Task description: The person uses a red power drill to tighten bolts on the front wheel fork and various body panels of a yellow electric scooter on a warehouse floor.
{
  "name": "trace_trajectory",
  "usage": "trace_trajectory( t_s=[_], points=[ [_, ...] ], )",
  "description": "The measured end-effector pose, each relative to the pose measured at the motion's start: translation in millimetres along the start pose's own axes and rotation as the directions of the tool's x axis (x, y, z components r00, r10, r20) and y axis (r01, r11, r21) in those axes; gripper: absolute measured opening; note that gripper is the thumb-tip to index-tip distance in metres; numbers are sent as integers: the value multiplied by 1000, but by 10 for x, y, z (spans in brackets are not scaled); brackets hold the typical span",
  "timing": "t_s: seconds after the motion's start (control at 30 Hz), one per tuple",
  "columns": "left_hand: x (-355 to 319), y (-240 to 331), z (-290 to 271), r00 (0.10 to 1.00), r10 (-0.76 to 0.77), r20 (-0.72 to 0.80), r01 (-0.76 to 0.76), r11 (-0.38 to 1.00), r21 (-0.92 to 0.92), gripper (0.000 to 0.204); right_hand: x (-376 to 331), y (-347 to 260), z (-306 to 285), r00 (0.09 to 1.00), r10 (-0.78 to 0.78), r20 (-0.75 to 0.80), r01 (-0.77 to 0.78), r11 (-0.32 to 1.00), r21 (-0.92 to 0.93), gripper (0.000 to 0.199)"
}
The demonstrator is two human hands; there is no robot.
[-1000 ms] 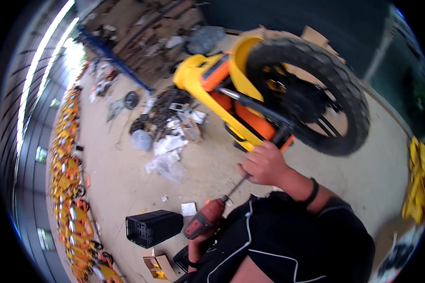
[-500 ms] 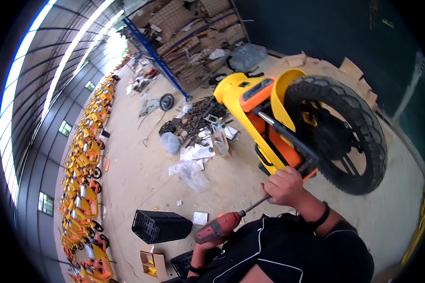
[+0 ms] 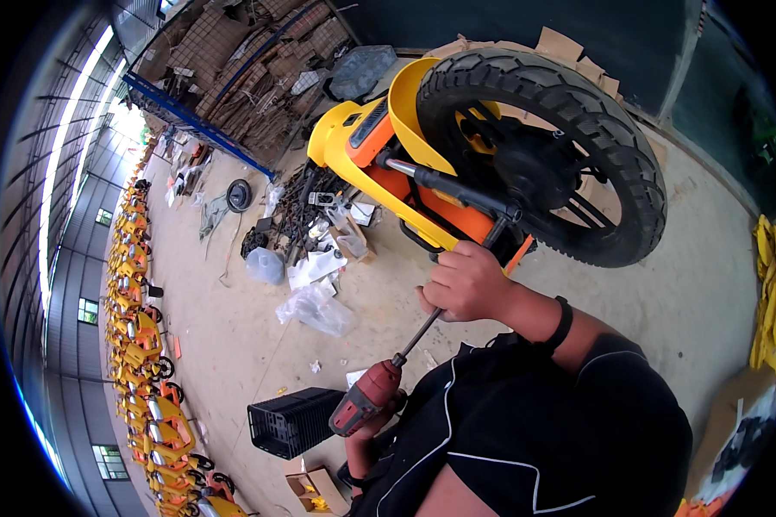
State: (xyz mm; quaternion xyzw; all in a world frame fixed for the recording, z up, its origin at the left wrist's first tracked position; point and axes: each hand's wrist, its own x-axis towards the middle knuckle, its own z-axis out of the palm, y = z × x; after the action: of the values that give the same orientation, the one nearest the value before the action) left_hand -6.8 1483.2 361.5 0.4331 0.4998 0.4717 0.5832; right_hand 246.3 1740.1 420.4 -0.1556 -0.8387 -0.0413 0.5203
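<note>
Left hand (image 3: 381,422) clamped on red driver (image 3: 366,398), lower centre; right hand (image 3: 466,286) closed round its shaft (image 3: 422,334), mid-frame. Probably fastener work on yellow vehicle (image 3: 384,202), upper centre; next needs steady alignment.

Red/blk drill (image 3: 366,399) tilted, long bit (image 3: 421,336) angled twd ylw/orng bike (image 3: 397,200) w/ blk knobby tyre (image 3: 636,189).

A pale grey floor (image 3: 233,332) carries a black crate (image 3: 291,424) and an open cardboard box (image 3: 326,493) at lower left of centre, crumpled clear plastic (image 3: 317,310) and a dark heap (image 3: 295,211) above, and yellow scooters (image 3: 169,438) rowed along the frame's left.
</note>
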Motion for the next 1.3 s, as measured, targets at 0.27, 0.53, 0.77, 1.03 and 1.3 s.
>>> trace_trajectory(
  t_s=[0.27, 0.53, 0.77, 1.03, 1.3],
  points=[
    [-44, -187, -82, 998, 38, -58, -38, 999, -11, 30, -6, -203, -319, 989, 143, 30, -146, 978, 148, 23],
    [43, -95, 16, 993, 121, 9, -121, 990, 72, 31, -463, -153, -421, 146, 867, 476, -693, -254, 675, 35],
    [143, 27, 65, 981, 146, 126, -150, 988, 24, 19, -285, -74, -406, 138, 813, 565, -613, -378, 693, 36],
    [160, 91, 127, 972, 187, 140, -186, 982, -21, 20, -316, 27, -352, 101, 823, 559, -547, -423, 723, 34],
    [87, 135, 98, 983, 161, 89, -164, 986, 24, 20, -313, 107, -319, 113, 838, 534, -552, -394, 735, 34]
  ],
)
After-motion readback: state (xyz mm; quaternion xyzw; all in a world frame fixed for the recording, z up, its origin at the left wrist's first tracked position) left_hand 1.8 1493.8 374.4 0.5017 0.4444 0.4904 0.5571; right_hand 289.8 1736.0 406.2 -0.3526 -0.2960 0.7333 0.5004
